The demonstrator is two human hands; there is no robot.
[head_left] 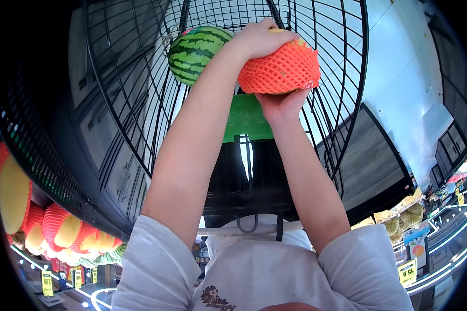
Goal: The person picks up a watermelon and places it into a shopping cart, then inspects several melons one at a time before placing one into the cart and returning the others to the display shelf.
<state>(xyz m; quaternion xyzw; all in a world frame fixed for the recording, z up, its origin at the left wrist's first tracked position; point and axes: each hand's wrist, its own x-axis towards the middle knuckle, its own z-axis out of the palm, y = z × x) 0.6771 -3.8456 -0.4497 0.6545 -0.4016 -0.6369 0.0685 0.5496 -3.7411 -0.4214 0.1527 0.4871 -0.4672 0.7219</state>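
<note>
A yellow melon (pixel 280 67) in a red foam net is held between my two hands over the wire shopping cart (pixel 366 62). My left hand (pixel 262 39) lies over its far upper side, fingers curled against it. From the near side, my right hand (pixel 286 106) supports it underneath; its fingers are partly hidden by the fruit. Just left of the melon, a striped green watermelon (pixel 197 54) rests in the cart, partly covered by my left forearm. Below the melon is the cart's green plastic panel (pixel 244 116).
Netted yellow melons (pixel 62 225) fill a display at the left, behind a black slatted edge (pixel 52 171). Spiky durians (pixel 410 215) sit at the right, above a yellow price tag (pixel 407 272). The cart handle (pixel 213 230) is close to my body.
</note>
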